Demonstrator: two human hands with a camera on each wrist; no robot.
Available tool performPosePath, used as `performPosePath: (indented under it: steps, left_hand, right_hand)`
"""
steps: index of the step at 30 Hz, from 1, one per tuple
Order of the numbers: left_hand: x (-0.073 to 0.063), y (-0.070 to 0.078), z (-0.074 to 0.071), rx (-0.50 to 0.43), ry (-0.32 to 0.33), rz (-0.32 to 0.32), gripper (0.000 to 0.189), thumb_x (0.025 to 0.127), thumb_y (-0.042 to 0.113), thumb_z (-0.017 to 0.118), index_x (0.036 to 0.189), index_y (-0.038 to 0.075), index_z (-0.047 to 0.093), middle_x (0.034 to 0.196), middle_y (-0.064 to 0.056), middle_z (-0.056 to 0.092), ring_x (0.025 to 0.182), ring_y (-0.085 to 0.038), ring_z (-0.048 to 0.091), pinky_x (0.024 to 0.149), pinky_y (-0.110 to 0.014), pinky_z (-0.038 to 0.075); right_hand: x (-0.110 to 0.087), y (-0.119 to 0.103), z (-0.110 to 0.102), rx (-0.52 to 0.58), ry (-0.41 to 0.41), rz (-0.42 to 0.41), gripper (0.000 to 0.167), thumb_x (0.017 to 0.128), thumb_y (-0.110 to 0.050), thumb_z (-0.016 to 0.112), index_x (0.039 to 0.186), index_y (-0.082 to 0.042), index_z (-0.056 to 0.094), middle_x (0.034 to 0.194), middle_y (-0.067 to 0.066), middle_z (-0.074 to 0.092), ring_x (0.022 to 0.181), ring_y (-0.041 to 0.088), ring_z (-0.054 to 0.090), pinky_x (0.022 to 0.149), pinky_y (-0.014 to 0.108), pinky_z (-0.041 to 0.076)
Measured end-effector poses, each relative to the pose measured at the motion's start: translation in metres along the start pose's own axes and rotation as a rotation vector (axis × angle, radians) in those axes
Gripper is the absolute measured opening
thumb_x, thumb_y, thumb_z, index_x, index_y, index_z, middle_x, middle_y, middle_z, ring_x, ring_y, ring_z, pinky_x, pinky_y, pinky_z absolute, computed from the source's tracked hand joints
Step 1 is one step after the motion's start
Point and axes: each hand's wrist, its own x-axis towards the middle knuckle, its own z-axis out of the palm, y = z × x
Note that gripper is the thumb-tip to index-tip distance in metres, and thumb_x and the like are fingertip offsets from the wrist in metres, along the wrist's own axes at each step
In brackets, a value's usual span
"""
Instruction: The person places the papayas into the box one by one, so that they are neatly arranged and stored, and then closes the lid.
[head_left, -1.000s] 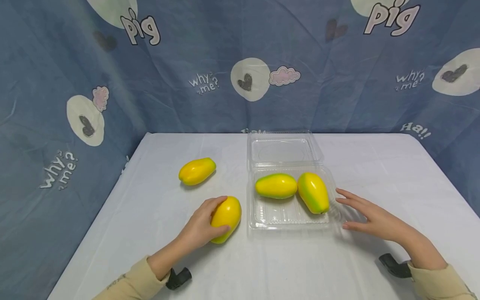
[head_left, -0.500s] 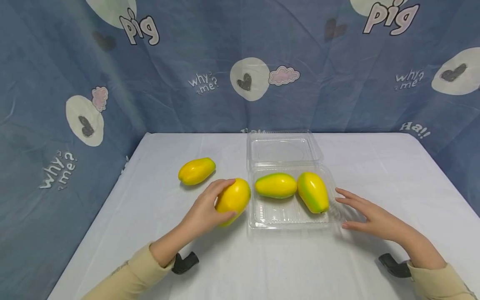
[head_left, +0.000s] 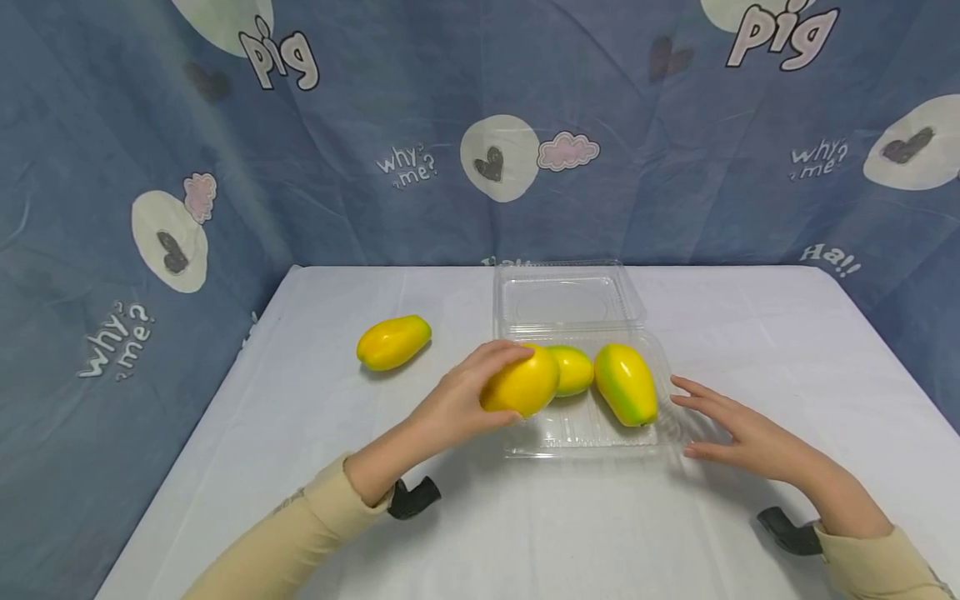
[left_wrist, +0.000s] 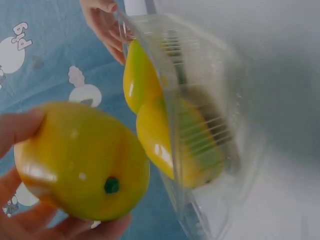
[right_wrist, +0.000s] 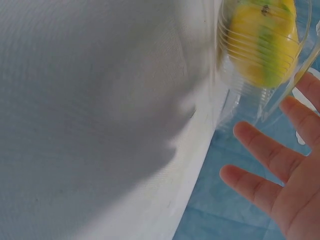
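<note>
My left hand (head_left: pixel 457 404) grips a yellow mango (head_left: pixel 527 382) between thumb and fingers, raised over the left side of a clear plastic clamshell box (head_left: pixel 577 435). The left wrist view shows a dark green stem spot on the held mango (left_wrist: pixel 85 160). Two yellow-green mangoes lie inside the box: the left one (head_left: pixel 574 371) is partly hidden behind the held fruit, and the right one (head_left: pixel 627 385) lies at a slant. Beside the box's right wall, my right hand (head_left: pixel 742 440) holds nothing, its fingers spread and nearly straight.
Another mango (head_left: pixel 393 342) lies on the white-covered table (head_left: pixel 615 533), left of the box. The box's lid (head_left: pixel 566 298) is folded back toward the far table edge. A blue printed curtain (head_left: pixel 390 225) hangs behind and at the sides.
My left hand has lifted the mango off the table and carried it right and away from me, over the box. My right hand has stayed in place.
</note>
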Motion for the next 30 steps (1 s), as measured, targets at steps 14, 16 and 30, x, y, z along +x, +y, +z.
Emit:
performPosePath:
  steps: [14,16,30]
  left_hand:
    - [0.028,0.012,0.022,0.128,-0.257,0.079,0.064,0.075,0.008,0.073,0.133,0.020,0.047,0.135,-0.002,0.043,0.120,-0.021,0.043,0.097,-0.036,0.041]
    - [0.030,0.011,0.025,0.141,-0.279,0.069,0.065,0.075,0.009,0.073,0.133,0.021,0.047,0.135,-0.002,0.043,0.120,-0.021,0.043,0.097,-0.036,0.041]
    - [0.036,-0.001,0.041,0.130,-0.396,-0.009,0.067,0.076,0.011,0.072,0.136,0.019,0.044,0.137,-0.002,0.043,0.125,-0.018,0.040,0.103,-0.033,0.035]
  right_hand:
    - [0.001,0.001,0.000,0.014,0.003,-0.014,0.060,0.081,-0.037,0.066,0.133,-0.014,0.046,0.146,0.006,0.032,0.126,-0.016,0.015,0.095,0.001,0.013]
    - [0.001,0.001,0.000,0.013,0.000,-0.009,0.060,0.081,-0.038,0.066,0.133,-0.014,0.046,0.146,0.006,0.032,0.126,-0.015,0.015,0.095,0.001,0.015]
    - [0.001,0.002,0.000,0.016,-0.002,-0.014,0.060,0.081,-0.038,0.065,0.133,-0.013,0.046,0.147,0.005,0.031,0.127,-0.014,0.015,0.096,0.002,0.017]
